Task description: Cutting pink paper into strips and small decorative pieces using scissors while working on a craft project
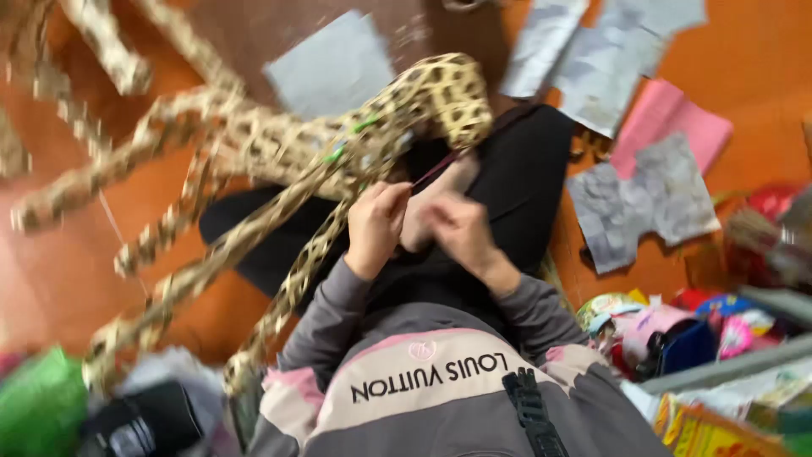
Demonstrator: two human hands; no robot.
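A large frame (254, 161) of leopard-patterned wrapped sticks is already joined at many points and lies across the lap and orange floor (51, 279); binding near its curved end appears unfinished. The left hand (375, 227) is pinched shut on a thin reddish strip (436, 169). The blurred right hand (461, 233) is curled, its grasp unclear.

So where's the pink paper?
In the head view the pink paper lies on the orange floor at upper right, between grey paper sheets, right of the person's black-clad leg.
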